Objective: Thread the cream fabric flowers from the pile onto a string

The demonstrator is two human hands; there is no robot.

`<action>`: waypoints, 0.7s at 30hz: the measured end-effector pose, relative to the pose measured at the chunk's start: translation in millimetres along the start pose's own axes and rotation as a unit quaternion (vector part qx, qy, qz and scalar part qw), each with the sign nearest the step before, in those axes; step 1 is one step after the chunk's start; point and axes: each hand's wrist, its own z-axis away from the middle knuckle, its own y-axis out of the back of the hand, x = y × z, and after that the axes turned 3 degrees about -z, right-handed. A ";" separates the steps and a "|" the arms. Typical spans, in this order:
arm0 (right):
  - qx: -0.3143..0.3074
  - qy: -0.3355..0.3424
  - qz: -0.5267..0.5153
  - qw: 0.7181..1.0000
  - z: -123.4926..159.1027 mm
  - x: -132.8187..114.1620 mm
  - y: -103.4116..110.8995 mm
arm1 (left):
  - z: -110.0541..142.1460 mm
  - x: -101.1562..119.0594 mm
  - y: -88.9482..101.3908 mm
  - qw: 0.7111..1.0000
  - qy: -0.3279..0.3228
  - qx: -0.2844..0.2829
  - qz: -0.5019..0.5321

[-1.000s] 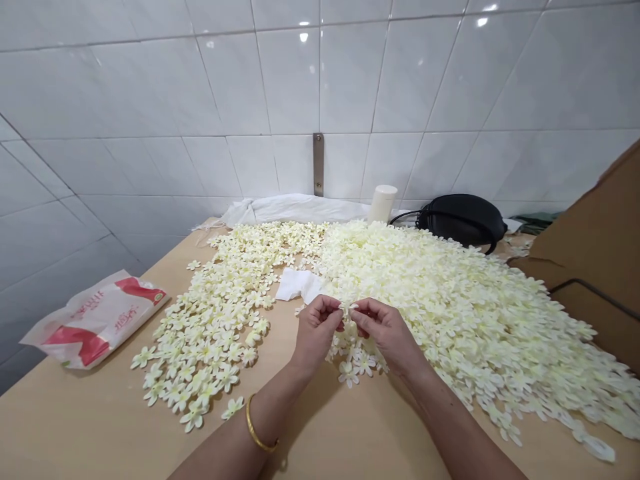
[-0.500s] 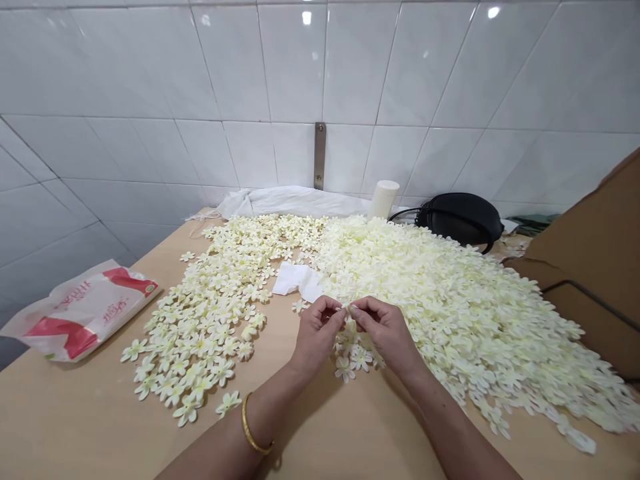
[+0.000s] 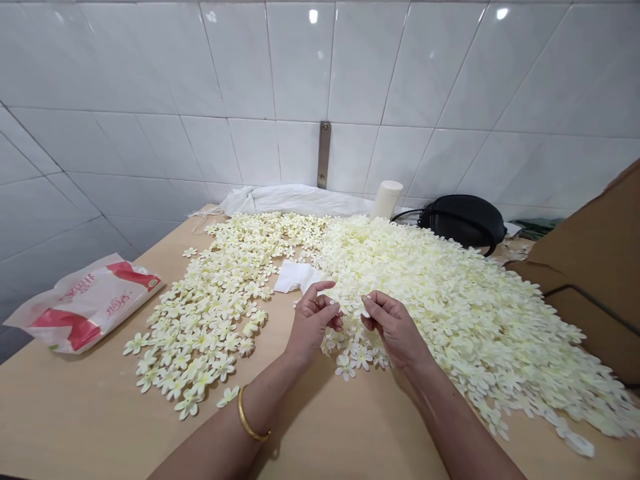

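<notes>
- Parted now: left hand (image 3: 313, 327), fingers (image 3: 325, 308) loosely curled; right hand (image 3: 395, 331), fingers (image 3: 373, 305) pinched, maybe on a cream blossom (image 3: 365, 312), hard to tell.
- Heaped blossoms (image 3: 450, 327) lie at two o'clock on the worktop (image 3: 350, 433).

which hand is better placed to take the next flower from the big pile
Probably the right hand: it is at the edge of the big heap of cream flowers, while the left hand is farther off, nearer the white tissue.

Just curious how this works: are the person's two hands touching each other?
Apart. The head view shows a clear gap between the fingertips of the left hand and those of the right hand.
</notes>
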 end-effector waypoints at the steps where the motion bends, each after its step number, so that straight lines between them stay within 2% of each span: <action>1: 0.002 0.000 -0.006 1.000 -0.2 0.4 0.1 | 0.7 0.7 -0.4 1.000 -0.002 -0.002 -0.010; 6: 0.012 -0.002 -0.022 1.000 -0.3 3.3 -0.4 | 6.1 1.9 -4.8 0.996 -0.007 -0.023 -0.085; 12: 0.005 0.004 0.043 0.999 0.9 6.0 -2.5 | 9.2 -1.9 -8.9 0.993 -0.031 -0.050 -0.100; 14: 0.016 0.008 0.055 0.998 0.3 4.4 0.0 | 7.5 -3.1 -7.6 0.996 -0.013 -0.036 -0.081; 16: 0.052 0.027 0.085 0.995 -0.4 1.4 4.2 | 4.7 -4.1 -5.8 0.999 0.025 -0.023 -0.032; 18: 0.115 0.071 0.157 0.978 -0.7 -2.1 8.0 | 2.1 -4.9 -4.4 0.998 0.055 -0.025 0.018; 21: 0.209 0.186 0.299 0.912 1.1 -6.4 8.9 | 0.4 -5.7 -3.8 0.995 0.074 -0.045 0.047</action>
